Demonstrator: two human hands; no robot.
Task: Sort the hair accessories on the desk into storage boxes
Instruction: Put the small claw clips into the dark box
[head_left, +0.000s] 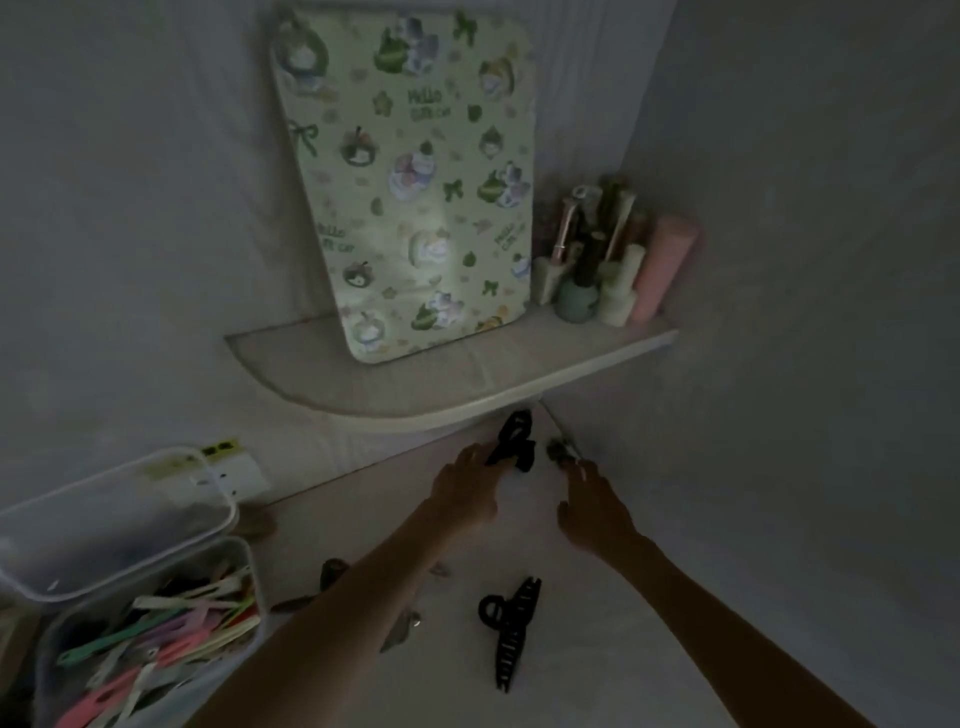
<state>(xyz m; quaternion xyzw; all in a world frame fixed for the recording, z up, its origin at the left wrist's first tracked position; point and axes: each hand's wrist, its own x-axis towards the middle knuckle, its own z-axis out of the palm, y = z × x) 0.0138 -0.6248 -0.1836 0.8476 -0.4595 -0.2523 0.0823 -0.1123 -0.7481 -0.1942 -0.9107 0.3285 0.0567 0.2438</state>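
Observation:
The scene is dim. My left hand (467, 493) reaches to the far corner of the desk and its fingers close on a black claw clip (514, 441). My right hand (592, 506) stretches beside it, fingertips touching a small dark hair accessory (558, 451) by the wall. A second black claw clip (511, 631) lies on the desk between my forearms. Small clips (400, 631) and a dark clip (332, 571) lie left of my left arm. A clear storage box (249, 582) at lower left holds several pastel flat clips. A second clear box (228, 499) stands behind it.
A curved shelf (415, 405) overhangs the desk corner, carrying a patterned green mat (415, 182) leaning on the wall and several cosmetic bottles (608, 270). A wall socket (234, 473) sits behind the boxes. Walls close in on the back and right.

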